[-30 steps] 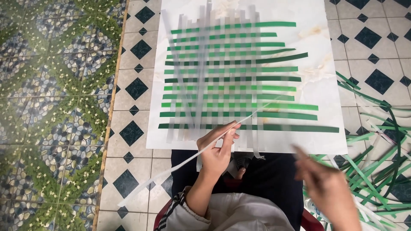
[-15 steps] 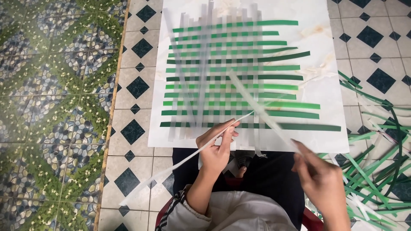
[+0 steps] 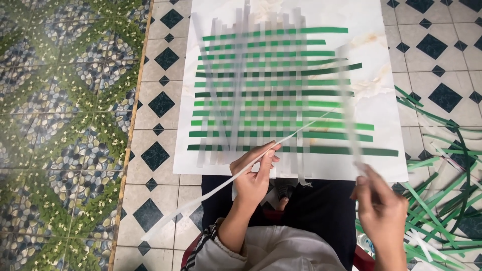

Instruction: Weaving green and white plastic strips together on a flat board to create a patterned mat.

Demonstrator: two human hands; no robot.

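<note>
Mid-weave: the left hand (image 3: 253,175) pinches a long white strip (image 3: 221,188) slanting across the mat (image 3: 281,90) just ahead, while the right hand (image 3: 379,206), fingers closed, lifts another pale strip (image 3: 346,100), which next looks to need threading between the green bands.

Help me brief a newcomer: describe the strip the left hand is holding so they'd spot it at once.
Find the white board on the tiled floor, bearing a green and white woven mat. At its near edge the left hand pinches a long white strip. Unlike the woven strips, it runs loose and diagonal.
</note>
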